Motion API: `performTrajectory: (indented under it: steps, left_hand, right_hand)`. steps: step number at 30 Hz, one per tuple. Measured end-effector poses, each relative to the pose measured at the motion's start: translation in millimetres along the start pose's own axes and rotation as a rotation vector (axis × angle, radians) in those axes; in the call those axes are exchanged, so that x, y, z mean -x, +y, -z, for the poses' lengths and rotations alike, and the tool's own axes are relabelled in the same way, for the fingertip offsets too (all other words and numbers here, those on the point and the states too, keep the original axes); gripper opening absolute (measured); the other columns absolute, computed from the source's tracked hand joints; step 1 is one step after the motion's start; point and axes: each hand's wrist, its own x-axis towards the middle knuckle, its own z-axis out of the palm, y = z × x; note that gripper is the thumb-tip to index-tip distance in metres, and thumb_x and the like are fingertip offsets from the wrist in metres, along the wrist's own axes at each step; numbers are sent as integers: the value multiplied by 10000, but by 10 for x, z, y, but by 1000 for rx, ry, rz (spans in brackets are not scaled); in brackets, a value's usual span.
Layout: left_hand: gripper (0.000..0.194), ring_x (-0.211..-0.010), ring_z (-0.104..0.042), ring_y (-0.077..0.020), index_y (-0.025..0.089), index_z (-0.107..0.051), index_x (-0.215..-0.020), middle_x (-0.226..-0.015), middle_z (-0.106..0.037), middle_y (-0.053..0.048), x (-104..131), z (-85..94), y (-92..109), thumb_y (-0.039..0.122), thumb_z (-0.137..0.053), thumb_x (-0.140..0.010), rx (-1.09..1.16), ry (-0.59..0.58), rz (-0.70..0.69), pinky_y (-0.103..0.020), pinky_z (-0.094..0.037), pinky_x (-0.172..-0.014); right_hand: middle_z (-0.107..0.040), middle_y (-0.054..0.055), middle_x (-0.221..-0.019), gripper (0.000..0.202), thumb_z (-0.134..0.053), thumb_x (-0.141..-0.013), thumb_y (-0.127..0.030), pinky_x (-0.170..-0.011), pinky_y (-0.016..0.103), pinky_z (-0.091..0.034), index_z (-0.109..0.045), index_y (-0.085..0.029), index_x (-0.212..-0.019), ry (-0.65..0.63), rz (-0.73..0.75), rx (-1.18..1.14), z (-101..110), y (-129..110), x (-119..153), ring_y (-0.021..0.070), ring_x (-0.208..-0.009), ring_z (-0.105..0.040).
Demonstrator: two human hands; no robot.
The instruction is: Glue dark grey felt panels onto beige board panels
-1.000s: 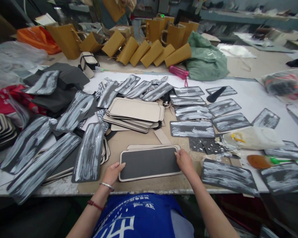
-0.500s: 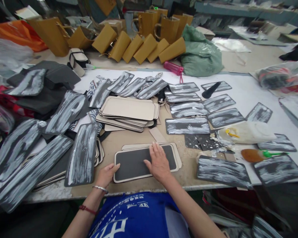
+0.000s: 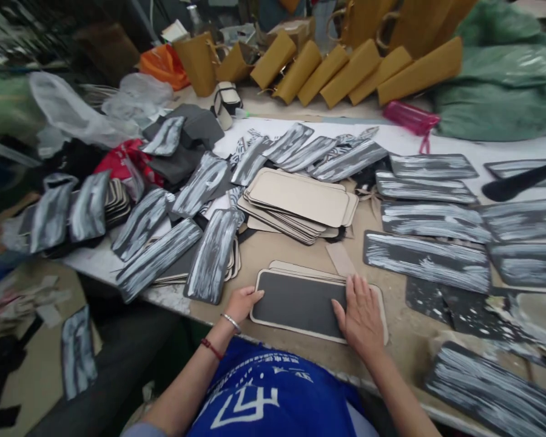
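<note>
At the left of the bench [image 3: 279,250], white-streaked pieces [image 3: 213,255] lie overlapping, some on cream-edged stacks. Next to them, the left hand [image 3: 242,302] pinches the left end of the dark-faced panel [image 3: 295,306], thumb on top; its fingers underneath are mostly hidden. The panel lies at the near middle of the bench, its cream border showing round the dark face, with more cream sheets [image 3: 295,267] peeking out along its far side. A cream stack [image 3: 300,197] stands beyond it. The right hand [image 3: 363,315] lies flat on the panel's right part, fingers pointing to the far edge, clamped on nothing. Right of it are more streaked pieces [image 3: 428,261].

To press this well, I would keep the left end pinned, spread the palm's weight evenly, and work out to the right end and both corners, watching that the cream border stays even and the dark face doesn't creep.

Compared with half a second ago, the view has turned left, bringing in a lower surface [image 3: 36,364] with a streaked piece on it. The left hand keeps its end, while the right palm sits further right along the panel.
</note>
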Motion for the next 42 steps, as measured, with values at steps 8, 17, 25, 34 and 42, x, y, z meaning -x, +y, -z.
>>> performTrajectory:
  steps: [8,17,25,34,42]
  left_hand:
    - [261,-886,-573,-229,154,-582,-967,-896,-630,-89,325,-120,35,331,-469,-811,-427,399,-331,-395,-445,-815]
    - [623,-1349,-162,-221,186,-272,-1356,-1450,-268,-85,387,-1225,196,517,-377,-839,-943,-9,-934,-432,-188,-1092]
    - [734,-1337,-184,-295,168,-197,-1391,-1448,-259,-125,328,-811,26,536,-428,-800,-1018,256,-653,-527,-132,-1074]
    - [701,-1329,-198,-324,156,-268,-1369,-1431,-281,-161,303,-844,-12,489,-477,-788,-988,269,-683,-570,-107,-1061]
    - [467,-1197,-429,-258,87,-365,-1296,-1263,-490,-185,299,-447,-164,271,-313,-870,-555,452,-571,-476,-358,-997]
  right_hand:
    - [-307,211,-1386,598,-301,-890,-404,-1033,497,-209,-263,-31,-1357,54,46,86,-110,67,26,296,-1322,-158]
    - [-300,216,-1386,615,-294,-891,-404,-1018,516,-225,-217,-36,-1378,61,68,72,-101,82,28,310,-1313,-176]
    - [-285,191,-1402,621,-334,-892,-401,-1026,509,-223,-183,-66,-1393,43,52,27,-40,48,11,304,-1315,-180]
    - [-330,180,-1377,608,-326,-891,-398,-1021,512,-242,-178,-89,-1393,78,43,-92,-59,106,17,281,-1301,-225]
    - [-590,144,-960,430,-281,-889,-379,-816,401,-428,-542,-103,-1091,181,-278,-246,264,510,395,239,-927,-532]
